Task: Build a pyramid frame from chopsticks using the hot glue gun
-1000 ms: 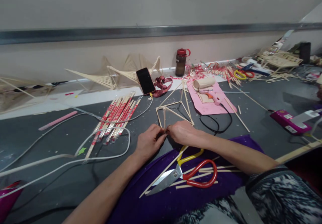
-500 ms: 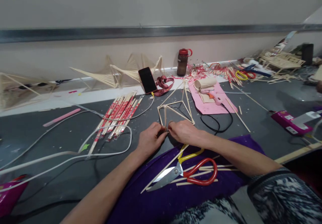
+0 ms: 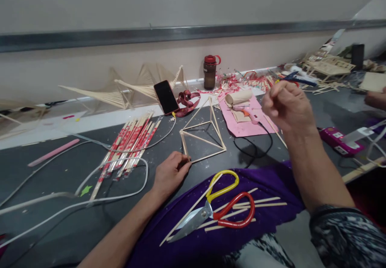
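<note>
A frame of thin wooden sticks (image 3: 202,158), joined with upright and slanting pieces, stands on the dark grey table. My left hand (image 3: 171,172) pinches its near left corner between thumb and fingers. Raised above the table on the right is my right hand (image 3: 286,105), its fingers curled closed; whether anything small is inside them is hidden. Before me on a purple cloth (image 3: 265,236) lie scissors (image 3: 206,211) with one yellow and one red handle, among several loose wooden sticks (image 3: 268,203). Beyond the frame, a pink glue gun (image 3: 252,114) rests on a pink sheet (image 3: 238,130).
Wrapped chopsticks (image 3: 129,143) and white cables (image 3: 111,197) spread over the left. A phone (image 3: 166,97), a bottle (image 3: 210,73) and stick models (image 3: 99,97) stand along the wall. At right are a magenta box (image 3: 340,141) and another person's hand (image 3: 375,99).
My right hand has let go of the frame's near corner and risen to the right. My left hand stays on that corner. The view has shifted slightly.
</note>
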Tool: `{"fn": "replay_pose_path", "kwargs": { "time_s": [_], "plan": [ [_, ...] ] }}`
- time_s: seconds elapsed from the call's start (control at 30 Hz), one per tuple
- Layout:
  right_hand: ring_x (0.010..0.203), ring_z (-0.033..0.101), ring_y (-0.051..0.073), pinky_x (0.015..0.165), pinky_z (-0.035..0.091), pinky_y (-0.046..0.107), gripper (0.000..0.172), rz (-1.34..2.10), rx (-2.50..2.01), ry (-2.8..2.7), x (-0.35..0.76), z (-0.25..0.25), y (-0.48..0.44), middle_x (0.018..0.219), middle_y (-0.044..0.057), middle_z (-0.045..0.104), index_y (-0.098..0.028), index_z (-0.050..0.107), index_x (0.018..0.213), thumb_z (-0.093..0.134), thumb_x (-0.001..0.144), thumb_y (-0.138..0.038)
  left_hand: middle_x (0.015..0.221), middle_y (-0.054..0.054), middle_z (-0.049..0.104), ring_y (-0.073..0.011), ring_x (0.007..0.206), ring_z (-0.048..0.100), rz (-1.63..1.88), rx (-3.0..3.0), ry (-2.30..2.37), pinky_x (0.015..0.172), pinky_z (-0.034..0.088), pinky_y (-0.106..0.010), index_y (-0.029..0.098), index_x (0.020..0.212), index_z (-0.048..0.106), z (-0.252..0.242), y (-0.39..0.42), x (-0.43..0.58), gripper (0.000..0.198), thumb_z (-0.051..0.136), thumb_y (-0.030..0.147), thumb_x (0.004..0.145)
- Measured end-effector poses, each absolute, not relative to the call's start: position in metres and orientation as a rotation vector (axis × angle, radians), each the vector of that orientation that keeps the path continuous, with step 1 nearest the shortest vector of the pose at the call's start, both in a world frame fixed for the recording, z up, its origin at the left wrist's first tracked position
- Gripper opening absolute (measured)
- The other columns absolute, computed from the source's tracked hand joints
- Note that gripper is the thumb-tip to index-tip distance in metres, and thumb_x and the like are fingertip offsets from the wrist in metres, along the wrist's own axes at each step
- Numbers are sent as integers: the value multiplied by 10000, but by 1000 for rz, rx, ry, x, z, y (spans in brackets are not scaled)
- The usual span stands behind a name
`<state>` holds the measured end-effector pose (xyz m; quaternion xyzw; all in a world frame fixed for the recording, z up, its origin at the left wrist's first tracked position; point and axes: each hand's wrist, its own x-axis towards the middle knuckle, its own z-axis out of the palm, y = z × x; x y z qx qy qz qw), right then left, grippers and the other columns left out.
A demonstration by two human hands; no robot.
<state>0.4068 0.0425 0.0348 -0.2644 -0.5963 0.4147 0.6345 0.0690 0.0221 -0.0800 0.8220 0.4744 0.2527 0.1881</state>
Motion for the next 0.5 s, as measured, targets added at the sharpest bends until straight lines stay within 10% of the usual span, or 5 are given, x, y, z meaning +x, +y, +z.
{"fn": "replay_pose_path", "kwargs": {
  "time_s": [0.3, 0.5],
  "plan": [
    [773, 550, 121, 593, 404, 273, 84, 147, -769, -1198, 455, 65, 40, 949, 22, 630, -289, 624, 802, 568, 864, -278, 878, -14, 637, -145, 800, 612, 724, 2331, 1315, 723, 470, -263, 212, 866, 614, -81, 26, 66, 152, 538, 342, 849],
    [581, 548, 100, 539, 408, 244, 88, 442, -1162, -1575, 419, 29, 47, 689, 0, 606, -178, 617, 736, 622, 787, -249, 900, -19, 634, -150, 833, 612, 749, 2349, 1298, 751, 471, -262, 218, 884, 620, -81, 29, 62, 162, 530, 349, 856]
  ]
}}
